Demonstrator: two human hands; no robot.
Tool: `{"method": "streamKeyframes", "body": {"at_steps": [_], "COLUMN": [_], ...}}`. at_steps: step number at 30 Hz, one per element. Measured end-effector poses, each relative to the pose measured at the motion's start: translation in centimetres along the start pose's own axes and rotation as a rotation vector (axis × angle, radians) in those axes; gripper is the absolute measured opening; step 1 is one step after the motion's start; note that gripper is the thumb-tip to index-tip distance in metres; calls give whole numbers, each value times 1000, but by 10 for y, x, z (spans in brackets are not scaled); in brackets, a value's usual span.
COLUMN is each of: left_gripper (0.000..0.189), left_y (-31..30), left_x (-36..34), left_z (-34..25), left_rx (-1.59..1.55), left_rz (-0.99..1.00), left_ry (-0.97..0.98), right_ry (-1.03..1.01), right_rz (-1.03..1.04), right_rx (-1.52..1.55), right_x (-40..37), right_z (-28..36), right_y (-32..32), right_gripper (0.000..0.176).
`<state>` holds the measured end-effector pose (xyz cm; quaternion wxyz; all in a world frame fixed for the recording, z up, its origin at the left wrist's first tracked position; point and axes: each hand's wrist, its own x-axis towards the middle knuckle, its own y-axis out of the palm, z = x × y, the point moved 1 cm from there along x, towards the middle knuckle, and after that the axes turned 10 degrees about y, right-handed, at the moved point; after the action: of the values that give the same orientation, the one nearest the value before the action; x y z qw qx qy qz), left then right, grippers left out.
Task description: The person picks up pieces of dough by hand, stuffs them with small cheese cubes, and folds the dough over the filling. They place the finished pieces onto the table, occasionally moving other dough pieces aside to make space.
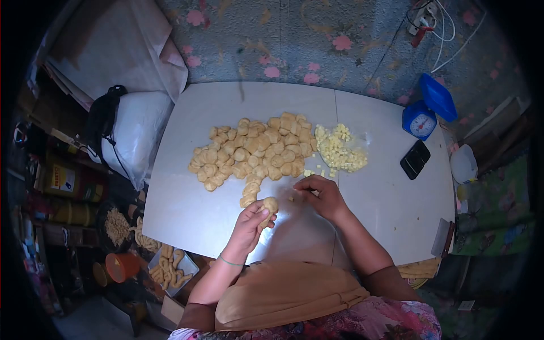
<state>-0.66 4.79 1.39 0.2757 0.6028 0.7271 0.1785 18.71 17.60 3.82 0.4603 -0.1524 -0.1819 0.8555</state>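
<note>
My left hand (255,222) is closed around a dough ball (270,204) above the table's front part. To its right, my right hand (320,195) is over the tabletop with its fingers bent; whether anything is between the fingertips is too small to tell. A small yellowish cube (291,199) shows beside those fingertips. Beyond my hands lies a wide pile of dough pieces (255,147), with a short row reaching toward my left hand. Right of the pile is a plastic bag of pale yellow cubes (343,150), with loose cubes (307,173) near it.
A blue scale (420,120) and a black phone-like device (415,160) are at the table's right. A cleaver (441,238) lies at the right edge. A white sack (133,130) stands left of the table (198,107). Below are an orange container (120,266) and a tray of dough strips (170,266).
</note>
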Motion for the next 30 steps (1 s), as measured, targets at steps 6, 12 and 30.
{"method": "streamKeyframes", "body": {"at_steps": [6, 12, 30], "left_gripper": [35, 34, 35], "left_y": [9, 26, 22], "left_x": [-1, -6, -11], "left_z": [1, -7, -9], "left_rx": [73, 6, -607], "left_rz": [2, 36, -25], "left_ry": [-9, 0, -80], "right_ry": [233, -16, -418], "right_rz": [177, 55, 153], "right_rx": [366, 66, -44], "right_x": [-11, -22, -40], "right_z": [24, 41, 54], "right_y": [5, 17, 14], "right_gripper": [32, 49, 47]}}
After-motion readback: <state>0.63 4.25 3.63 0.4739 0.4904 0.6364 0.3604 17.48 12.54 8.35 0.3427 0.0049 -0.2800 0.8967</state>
